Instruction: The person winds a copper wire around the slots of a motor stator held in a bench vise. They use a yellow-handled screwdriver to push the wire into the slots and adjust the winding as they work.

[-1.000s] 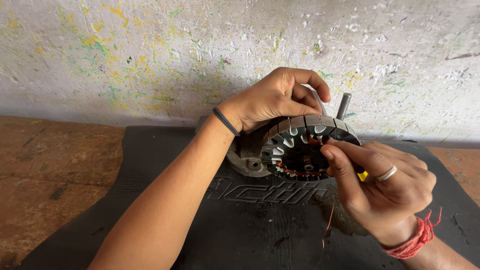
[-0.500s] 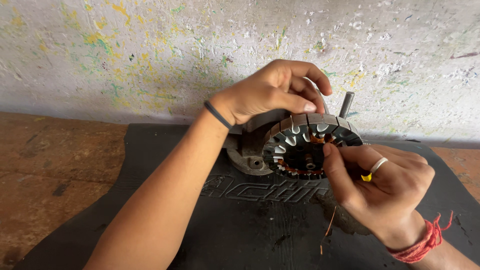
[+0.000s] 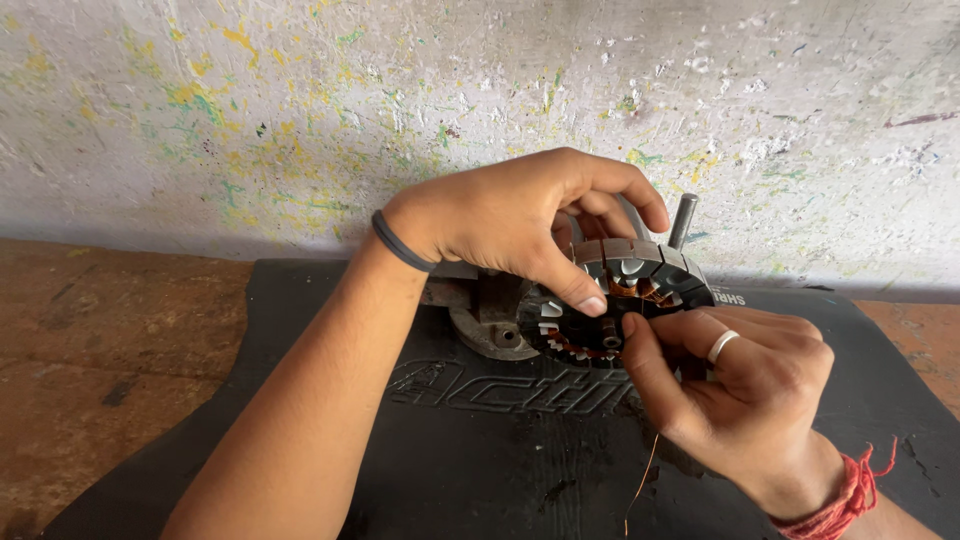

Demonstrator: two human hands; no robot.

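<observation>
We worked low over a black rubber mat [image 3: 300, 440] spread on a reddish-brown floor [image 3: 110, 340], hard against a pale wall [image 3: 300, 100] flecked with yellow and green paint. A short grey shaft [image 3: 682, 220] stood up behind the work, just clear of the fingers. A grey metal housing [image 3: 490, 318] lay on the mat under the wrist, touching the wound part from the left.

The motor stator [image 3: 640, 275], a ring of steel laminations with copper windings showing between its teeth, sat tilted on edge near the middle of the mat, its open face turned toward us. Much of it was covered: our left hand [image 3: 510, 215] came over it from above and hid its upper left, our right hand [image 3: 735, 385] hid its lower right.

The left hand was curled around the ring's rim, the thumb pressed down on the face, holding it. A black band [image 3: 398, 243] sat on that wrist. The right hand, with a silver ring [image 3: 722, 345] on one finger and a red thread [image 3: 850, 495] at the wrist, was closed in a pinch at the stator's centre; it seemed to grip a thin copper wire [image 3: 642, 485], which trailed down toward the mat, though the pinch point itself was hidden by the thumb.
</observation>
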